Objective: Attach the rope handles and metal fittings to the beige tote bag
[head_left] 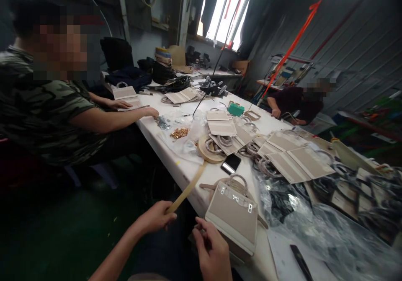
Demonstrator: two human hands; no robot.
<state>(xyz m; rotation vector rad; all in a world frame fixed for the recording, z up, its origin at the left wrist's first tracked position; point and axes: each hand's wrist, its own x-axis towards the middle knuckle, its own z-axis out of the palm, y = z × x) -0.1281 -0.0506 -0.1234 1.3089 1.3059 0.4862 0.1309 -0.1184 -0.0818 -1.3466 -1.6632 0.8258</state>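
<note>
My left hand (158,217) is closed on the end of a tan tape strip (187,189), which stretches up to a tape roll (211,150) on the white table. My right hand (212,247) is beside the lower left of a beige handbag (232,214), its fingers curled towards the thumb; whatever may be between the fingertips is too small to make out. The bag lies at the table's near edge, its looped handle pointing away and metal fittings showing near its top.
A phone (231,163) lies beyond the bag. Beige panels (301,163) and clear plastic (329,235) cover the right side, near a black-handled tool (300,262). A person in camouflage (47,113) reaches over the table from the left; another person (292,105) sits across.
</note>
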